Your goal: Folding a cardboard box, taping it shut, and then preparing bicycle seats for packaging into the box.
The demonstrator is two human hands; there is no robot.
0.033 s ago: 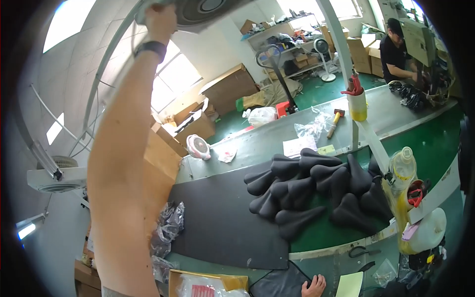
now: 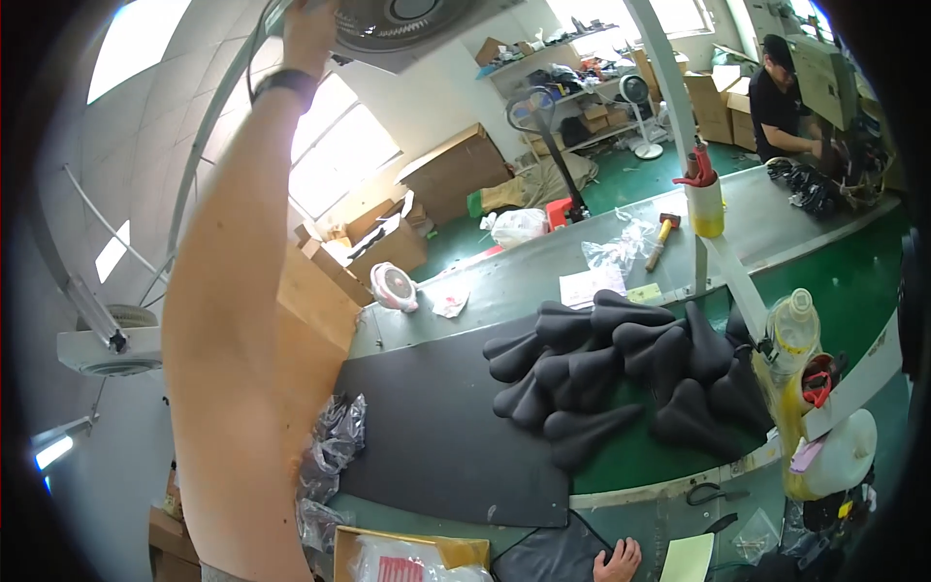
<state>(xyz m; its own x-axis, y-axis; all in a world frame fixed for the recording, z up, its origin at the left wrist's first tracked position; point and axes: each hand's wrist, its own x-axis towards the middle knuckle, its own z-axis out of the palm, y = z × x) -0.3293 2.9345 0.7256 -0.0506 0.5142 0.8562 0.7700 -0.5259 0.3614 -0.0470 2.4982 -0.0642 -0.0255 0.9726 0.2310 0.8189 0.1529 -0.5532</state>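
Note:
My left arm reaches straight up. My left hand is at the edge of a lamp-like round fan unit overhead; its fingertips pass out of the picture's top edge. Low down, my right hand rests with fingers apart at the edge of a flat black cloth piece on the bench. Beyond it several black bicycle saddles lie heaped on the green surface and on a black mat.
An open carton with plastic-wrapped goods stands at the near edge, beside crumpled plastic bags. Black scissors and a yellow-green sheet lie right. A hammer and small pink fan are farther back. A person works at far right.
My left hand has gone slightly higher, so its fingers now leave the picture. The view has shifted a little. My right hand stays on the black cloth piece.

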